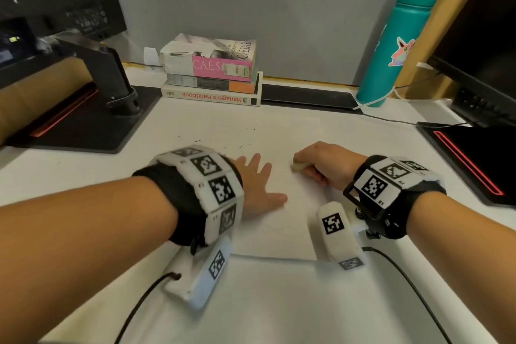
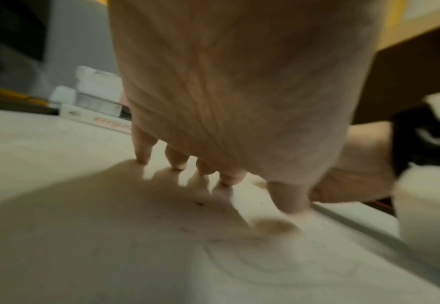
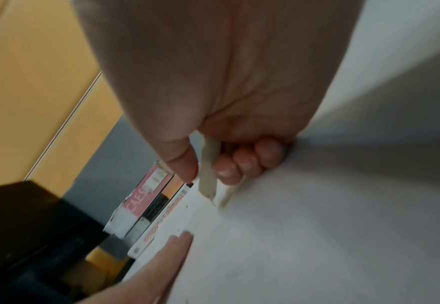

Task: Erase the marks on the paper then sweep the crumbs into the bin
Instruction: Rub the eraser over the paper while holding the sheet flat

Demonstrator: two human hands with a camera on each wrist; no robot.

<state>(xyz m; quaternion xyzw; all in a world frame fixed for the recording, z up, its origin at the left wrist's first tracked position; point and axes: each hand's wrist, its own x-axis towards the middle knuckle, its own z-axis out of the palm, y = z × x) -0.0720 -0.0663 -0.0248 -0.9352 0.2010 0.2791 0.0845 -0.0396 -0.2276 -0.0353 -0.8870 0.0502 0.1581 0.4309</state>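
The white sheet of paper [image 1: 279, 220] lies flat on the white desk surface [image 1: 279, 301], its near edge running between the two wrists. The left hand [image 1: 259, 184] rests palm-down on the sheet, fingers straight and spread, fingertips [image 2: 178, 162] touching the paper. The right hand [image 1: 326, 165] pinches a pale, worn rectangular eraser [image 1: 298, 166] between thumb and curled fingers; the eraser's lower end meets the paper just right of the left hand. Faint curved pencil marks [image 2: 278, 267] show near the left thumb. Dark eraser crumbs [image 1: 243, 148] lie scattered beyond the left fingers, toward the stack of three books [image 1: 215, 75] at the far edge. A teal metal bottle [image 1: 396, 42] stands far right. Black monitor bases [image 1: 83, 120] border the desk on both sides; open desk lies nearest the person.
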